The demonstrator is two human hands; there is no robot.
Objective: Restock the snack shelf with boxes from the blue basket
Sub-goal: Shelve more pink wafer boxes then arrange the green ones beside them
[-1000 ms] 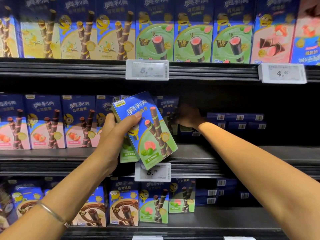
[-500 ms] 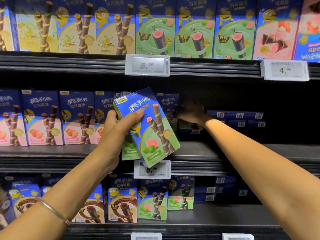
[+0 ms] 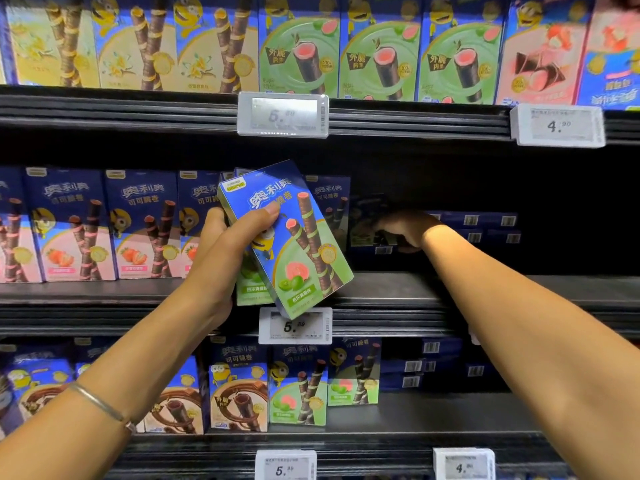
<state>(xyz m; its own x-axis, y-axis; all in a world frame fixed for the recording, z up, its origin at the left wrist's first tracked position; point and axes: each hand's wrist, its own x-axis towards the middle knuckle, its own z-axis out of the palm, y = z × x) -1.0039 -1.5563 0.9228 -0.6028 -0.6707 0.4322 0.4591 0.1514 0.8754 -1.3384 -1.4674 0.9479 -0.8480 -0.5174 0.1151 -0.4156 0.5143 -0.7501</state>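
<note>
Head view (the only one): the left hand (image 3: pixel 221 251) grasps a guava wafer-roll box (image 3: pixel 294 244), tilted and held in the air in front of the middle shelf (image 3: pixel 450 289), approx. above its front edge; the thumb lies on the box front, the fingers curl behind; a second box (image 3: pixel 247 284) of the same green kind sits behind the first in the same grasp, and only its lower part shows. The right hand (image 3: pixel 405 230) reaches deep toward the back of this shelf, at a shadowed box (image 3: pixel 367 220) that stands upright there; the fingers are bent at its side, but whether they grip it or only push it I cannot tell; it is too dark.

Progress, as a judgement: the left part of the middle shelf carries strawberry boxes (image 3: pixel 76 230) in a row along the front edge; one shelved guava box (image 3: pixel 329 202) stands just right of the held one; right of it only flat-stacked boxes (image 3: pixel 485 225) show, at the back of the shelf. So the restock seems partly done, not finished; the two boxes in the left hand are not yet placed, and the right part of the front edge prob. needs more. The blue basket is not in view, so how many boxes are left in it I cannot say.
</note>
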